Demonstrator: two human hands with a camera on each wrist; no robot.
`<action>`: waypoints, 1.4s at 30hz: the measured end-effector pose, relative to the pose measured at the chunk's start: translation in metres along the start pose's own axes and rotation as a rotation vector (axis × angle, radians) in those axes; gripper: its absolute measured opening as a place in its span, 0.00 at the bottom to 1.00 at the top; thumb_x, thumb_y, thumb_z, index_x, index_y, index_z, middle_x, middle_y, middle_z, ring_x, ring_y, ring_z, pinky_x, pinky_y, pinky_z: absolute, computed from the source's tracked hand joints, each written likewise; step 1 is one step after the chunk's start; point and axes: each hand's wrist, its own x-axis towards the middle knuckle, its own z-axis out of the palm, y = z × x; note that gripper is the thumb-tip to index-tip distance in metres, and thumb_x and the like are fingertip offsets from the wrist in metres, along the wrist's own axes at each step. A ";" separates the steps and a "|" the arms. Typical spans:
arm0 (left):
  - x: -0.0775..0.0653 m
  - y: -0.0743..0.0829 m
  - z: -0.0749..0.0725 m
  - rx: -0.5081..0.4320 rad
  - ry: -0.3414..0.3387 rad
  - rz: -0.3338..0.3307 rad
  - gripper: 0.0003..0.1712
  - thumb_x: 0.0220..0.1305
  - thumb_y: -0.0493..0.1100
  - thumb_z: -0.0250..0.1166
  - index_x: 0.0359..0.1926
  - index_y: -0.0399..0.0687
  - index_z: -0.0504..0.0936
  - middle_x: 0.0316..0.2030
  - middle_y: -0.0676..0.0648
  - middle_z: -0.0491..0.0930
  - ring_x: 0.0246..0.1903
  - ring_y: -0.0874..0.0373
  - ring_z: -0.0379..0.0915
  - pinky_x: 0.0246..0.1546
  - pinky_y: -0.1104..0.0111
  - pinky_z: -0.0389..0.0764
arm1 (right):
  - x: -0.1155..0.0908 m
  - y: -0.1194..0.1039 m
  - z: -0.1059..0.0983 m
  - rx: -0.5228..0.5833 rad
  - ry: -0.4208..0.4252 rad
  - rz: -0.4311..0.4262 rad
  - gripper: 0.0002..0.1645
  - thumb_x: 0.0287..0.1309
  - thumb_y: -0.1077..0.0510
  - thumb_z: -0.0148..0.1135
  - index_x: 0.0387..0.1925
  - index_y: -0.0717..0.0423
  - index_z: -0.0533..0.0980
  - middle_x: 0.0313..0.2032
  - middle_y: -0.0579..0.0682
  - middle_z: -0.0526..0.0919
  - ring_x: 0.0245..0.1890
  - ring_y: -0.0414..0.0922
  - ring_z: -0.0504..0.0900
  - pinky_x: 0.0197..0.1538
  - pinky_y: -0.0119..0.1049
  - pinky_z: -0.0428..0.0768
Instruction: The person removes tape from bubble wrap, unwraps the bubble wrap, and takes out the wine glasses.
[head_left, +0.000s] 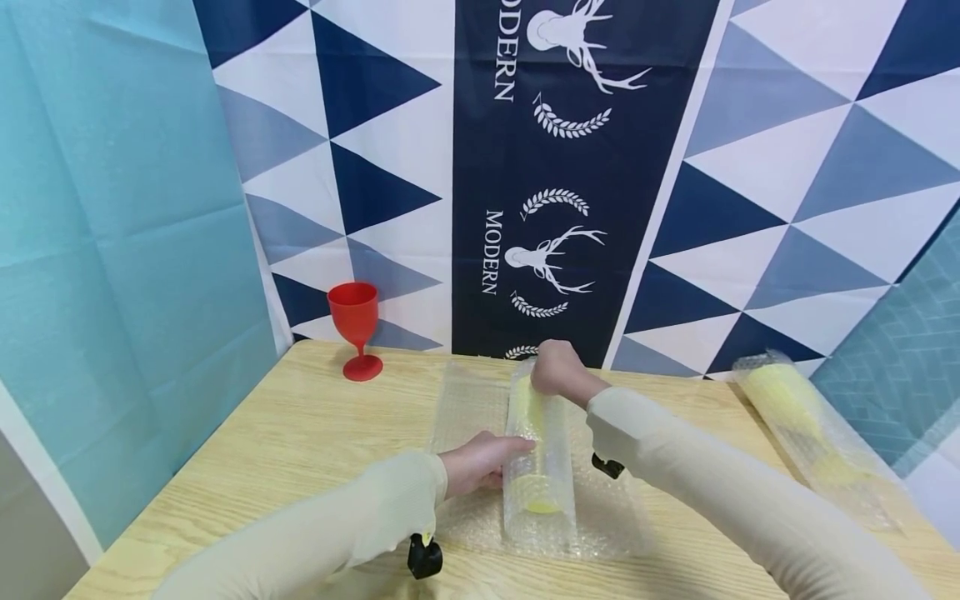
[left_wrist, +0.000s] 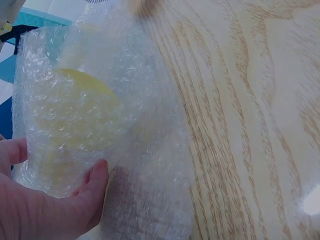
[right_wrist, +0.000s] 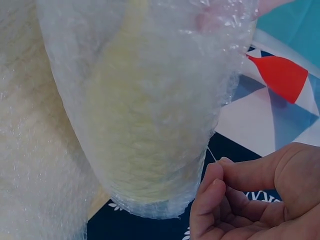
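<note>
A yellow goblet (head_left: 531, 408), seen hazily through clear bubble wrap (left_wrist: 145, 90), lies rolled up on the table. My left hand (head_left: 483, 462) grips this roll from the left side, its thumb on top; in the left wrist view the left hand (left_wrist: 60, 200) curls round the wrap. At the roll's far end is my right hand (head_left: 558, 367). The right wrist view shows the right hand (right_wrist: 255, 195) with thumb and index finger pinching a thin pale strip (right_wrist: 212, 154) beside the wrap; whether it is tape or the wrap's edge I cannot tell.
A red goblet (head_left: 354, 321) stands upright at the table's back left corner. Another roll of bubble wrap with yellow inside (head_left: 806, 425) lies along the right edge. A patterned curtain (head_left: 390, 167) hangs right behind the wooden table (head_left: 300, 433). Flat bubble wrap spreads under the roll.
</note>
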 end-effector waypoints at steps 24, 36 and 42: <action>-0.001 0.000 0.003 -0.008 -0.001 -0.002 0.31 0.66 0.53 0.60 0.60 0.33 0.68 0.55 0.41 0.75 0.52 0.53 0.77 0.62 0.54 0.76 | -0.005 0.006 -0.011 0.011 0.013 -0.046 0.24 0.48 0.66 0.50 0.06 0.47 0.54 0.11 0.41 0.54 0.18 0.43 0.61 0.24 0.31 0.64; -0.002 0.000 0.003 -0.010 0.018 -0.011 0.38 0.66 0.53 0.61 0.65 0.30 0.62 0.59 0.37 0.72 0.58 0.47 0.75 0.63 0.53 0.75 | -0.010 0.017 -0.022 0.115 -0.022 -0.005 0.30 0.51 0.63 0.54 0.00 0.46 0.57 0.05 0.38 0.60 0.13 0.38 0.58 0.25 0.29 0.64; -0.002 0.000 0.003 -0.007 0.021 -0.007 0.38 0.65 0.53 0.61 0.65 0.29 0.62 0.58 0.37 0.72 0.56 0.46 0.76 0.62 0.54 0.76 | -0.016 0.026 -0.025 0.166 -0.049 0.016 0.28 0.57 0.57 0.63 0.02 0.50 0.72 0.09 0.42 0.78 0.18 0.38 0.69 0.36 0.33 0.75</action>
